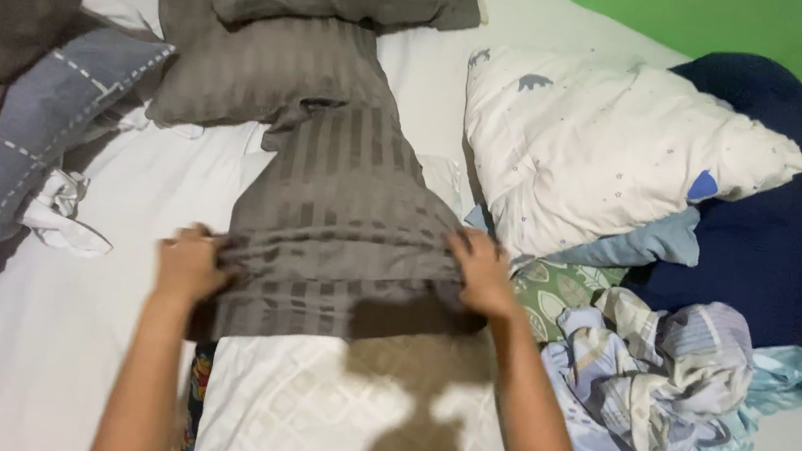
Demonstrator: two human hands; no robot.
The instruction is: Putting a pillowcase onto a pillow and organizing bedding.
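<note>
both hands are gripping the open hem of the grey striped pillowcase (pixel 341 219), left hand (pixel 187 267) and right hand (pixel 482 273) clamped at opposite edges, working it over the white pillow (pixel 299 410) mid-bed; likely calls for even tugging along both sides.

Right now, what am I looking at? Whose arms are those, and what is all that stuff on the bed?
There is one picture, taken by a camera worn on a person's head, looking down, so the two arms are that person's own. The left hand and right hand each grip a side of a grey striped pillowcase, whose open edge sits over a white pillow. They lie on a bed with a white sheet. Behind are more grey pillows. To the right lie a white patterned pillow, a dark blue cushion and a heap of crumpled cloths.
</note>
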